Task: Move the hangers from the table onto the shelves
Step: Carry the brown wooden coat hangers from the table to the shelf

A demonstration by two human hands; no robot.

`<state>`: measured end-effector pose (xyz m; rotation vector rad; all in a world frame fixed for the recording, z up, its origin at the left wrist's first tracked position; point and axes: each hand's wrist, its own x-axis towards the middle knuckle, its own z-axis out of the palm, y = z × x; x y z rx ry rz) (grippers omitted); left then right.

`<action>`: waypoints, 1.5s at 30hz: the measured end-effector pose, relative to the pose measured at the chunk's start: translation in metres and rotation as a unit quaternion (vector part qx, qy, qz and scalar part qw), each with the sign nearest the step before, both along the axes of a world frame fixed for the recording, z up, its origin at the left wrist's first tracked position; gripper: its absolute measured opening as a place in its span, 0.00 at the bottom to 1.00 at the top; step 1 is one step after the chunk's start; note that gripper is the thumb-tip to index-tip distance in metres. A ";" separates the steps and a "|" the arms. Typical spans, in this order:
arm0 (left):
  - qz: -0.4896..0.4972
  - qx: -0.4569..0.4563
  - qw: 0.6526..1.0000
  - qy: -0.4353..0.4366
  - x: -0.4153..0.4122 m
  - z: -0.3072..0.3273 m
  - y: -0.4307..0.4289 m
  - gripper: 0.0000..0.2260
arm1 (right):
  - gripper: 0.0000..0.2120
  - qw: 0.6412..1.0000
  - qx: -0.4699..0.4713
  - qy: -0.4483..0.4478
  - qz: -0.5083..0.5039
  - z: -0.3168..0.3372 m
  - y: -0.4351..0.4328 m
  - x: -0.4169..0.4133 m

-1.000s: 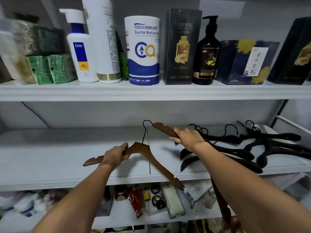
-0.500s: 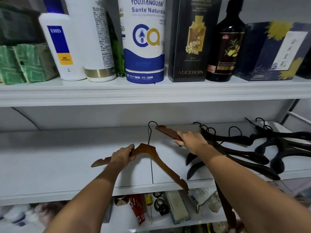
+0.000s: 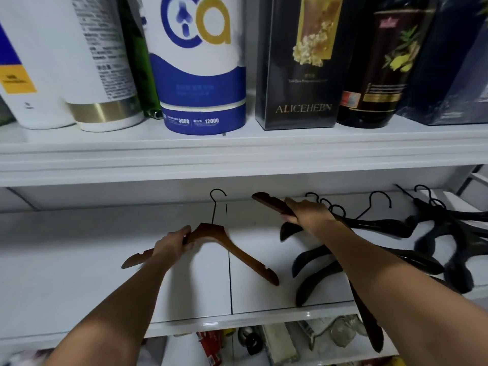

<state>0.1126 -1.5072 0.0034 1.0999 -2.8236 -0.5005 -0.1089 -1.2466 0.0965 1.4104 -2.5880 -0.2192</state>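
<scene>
The left hand is clenched around the left arm of a brown wooden hanger, close to its shoulder peak. That hanger sits over the white middle shelf, its black wire hook pointing toward the back wall and its right arm reaching down toward the shelf's front edge; whether it rests flat on the board or is held just above it is hard to tell.

The right hand has its grip closed on a darker reddish-brown wooden hanger, whose notched end sticks out to the left of the knuckles while its other arm runs down under the forearm past the shelf's front edge.

Just right of that hand, a pile of black hangers lies on the same shelf, hooks toward the back, and a second black cluster lies further right.

On the upper shelf stand a blue-and-white canister, a black ALICEHEBN box and a dark bottle.
</scene>
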 end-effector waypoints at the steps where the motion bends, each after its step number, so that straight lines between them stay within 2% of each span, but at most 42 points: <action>1: 0.006 -0.003 1.000 0.001 0.000 -0.001 -0.003 0.08 | 0.27 1.000 0.006 -0.007 -0.004 0.000 -0.003 0.000; 2: 0.009 -0.005 1.000 0.002 -0.002 -0.002 -0.002 0.06 | 0.30 1.000 0.006 -0.018 -0.006 0.002 -0.004 0.000; 4: 0.018 -0.006 1.000 0.002 -0.009 -0.005 -0.002 0.04 | 0.44 0.999 -0.023 -0.041 0.006 -0.002 -0.012 -0.002; 5: 0.022 -0.007 1.000 0.004 -0.014 -0.007 -0.001 0.04 | 0.45 0.998 -0.028 -0.051 0.002 -0.003 -0.016 -0.002; 7: 0.031 -0.007 0.999 0.005 -0.024 -0.011 0.001 0.07 | 0.30 0.997 0.002 -0.076 -0.025 -0.002 -0.022 -0.002; 9: 0.035 -0.006 0.999 -0.004 -0.033 -0.015 0.001 0.10 | 0.25 0.995 0.010 -0.092 -0.037 -0.002 -0.025 -0.002; 13: 0.042 -0.001 0.999 -0.014 -0.044 -0.023 -0.001 0.11 | 0.24 0.997 0.013 -0.073 -0.036 -0.006 -0.026 -0.003; 17: 0.042 -0.042 0.996 -0.059 -0.053 -0.029 -0.003 0.15 | 0.24 0.996 0.012 -0.075 -0.040 -0.010 -0.026 -0.008; 24: 0.016 -0.073 0.993 -0.087 -0.066 -0.039 0.003 0.16 | 0.24 0.998 0.021 -0.048 -0.040 -0.009 -0.023 -0.009; 29: 0.009 -0.112 0.989 -0.092 -0.069 -0.048 0.002 0.17 | 0.24 0.998 0.032 -0.042 -0.035 -0.010 -0.022 -0.009; 38: 0.014 -0.109 0.990 -0.083 -0.078 -0.053 -0.005 0.18 | 0.23 0.998 0.056 -0.030 -0.017 -0.010 -0.019 -0.005; 45: -0.026 -0.129 0.987 -0.096 -0.079 -0.042 -0.009 0.24 | 0.23 0.997 0.074 -0.003 0.001 -0.015 -0.010 -0.009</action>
